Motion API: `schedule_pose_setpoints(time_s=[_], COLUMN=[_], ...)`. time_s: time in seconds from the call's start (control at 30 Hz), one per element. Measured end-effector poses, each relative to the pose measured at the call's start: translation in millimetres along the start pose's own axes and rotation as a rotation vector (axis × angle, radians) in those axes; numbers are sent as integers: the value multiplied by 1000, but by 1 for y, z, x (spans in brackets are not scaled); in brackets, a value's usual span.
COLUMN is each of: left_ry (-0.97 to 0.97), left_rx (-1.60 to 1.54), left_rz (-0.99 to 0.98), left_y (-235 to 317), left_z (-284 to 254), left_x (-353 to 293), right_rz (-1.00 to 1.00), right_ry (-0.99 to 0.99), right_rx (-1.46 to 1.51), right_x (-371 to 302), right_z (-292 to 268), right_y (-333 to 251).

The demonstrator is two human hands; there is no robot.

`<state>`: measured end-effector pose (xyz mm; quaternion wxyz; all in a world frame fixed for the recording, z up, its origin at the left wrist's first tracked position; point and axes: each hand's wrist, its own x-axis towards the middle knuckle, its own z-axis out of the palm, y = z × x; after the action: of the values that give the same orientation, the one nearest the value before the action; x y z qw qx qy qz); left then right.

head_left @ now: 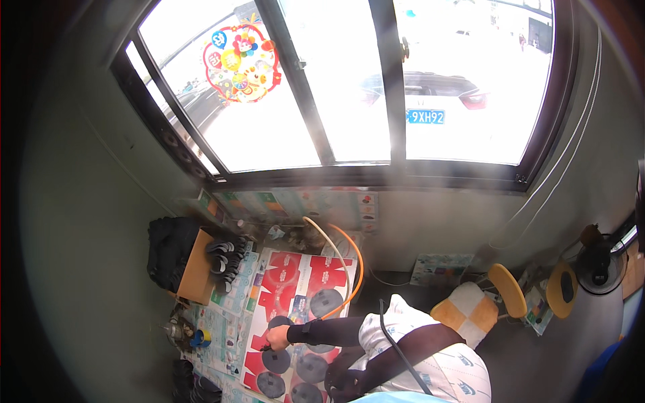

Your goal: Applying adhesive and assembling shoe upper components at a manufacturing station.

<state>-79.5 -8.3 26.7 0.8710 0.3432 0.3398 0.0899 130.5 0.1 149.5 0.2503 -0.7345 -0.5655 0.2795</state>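
My right hand point(277, 338), at the end of a black-sleeved forearm, is closed around a small dark tool point(265, 348). Its kind is too small to make out. It is over flattened red and white cardboard point(259, 319), close above a round dark grey disc point(276, 361). Several more such discs, like this grey one point(312, 368), lie spread on the cardboard. An orange hose point(361, 269) curves down toward my forearm; where it ends is hidden. A pale hose point(324, 232) runs beside it. My left hand is not visible.
An open cardboard box point(197, 269) of black pieces stands left, beside stacked dark curved parts point(226, 258). A blue and yellow can point(200, 338) sits near the left table edge. Right of me are a checked cushioned chair point(465, 310) and a black fan point(598, 265). A window point(309, 180) spans the wall ahead.
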Motion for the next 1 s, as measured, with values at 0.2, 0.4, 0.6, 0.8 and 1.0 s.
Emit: schedule_pose_setpoints(time_s=[0.2, 0.4, 0.6, 0.8, 1.0], left_ry=[-26, -16, -55, -76, -82], left_rx=[22, 32, 62, 90, 107], left_rz=[-29, -33, -54, -60, -61], left_y=[-5, -6, -7, -7, -5], left_z=[10, 5, 15, 14, 8], left_x=[4, 2, 5, 3, -2], right_rz=[23, 61, 31, -3, -28], right_ry=[-12, -44, 43, 74, 1], right_rx=[30, 59, 8, 0, -21], right_x=[-15, -28, -24, -24, -46], right_z=[-7, -15, -7, -1, -14], right_y=[8, -4, 11, 16, -1])
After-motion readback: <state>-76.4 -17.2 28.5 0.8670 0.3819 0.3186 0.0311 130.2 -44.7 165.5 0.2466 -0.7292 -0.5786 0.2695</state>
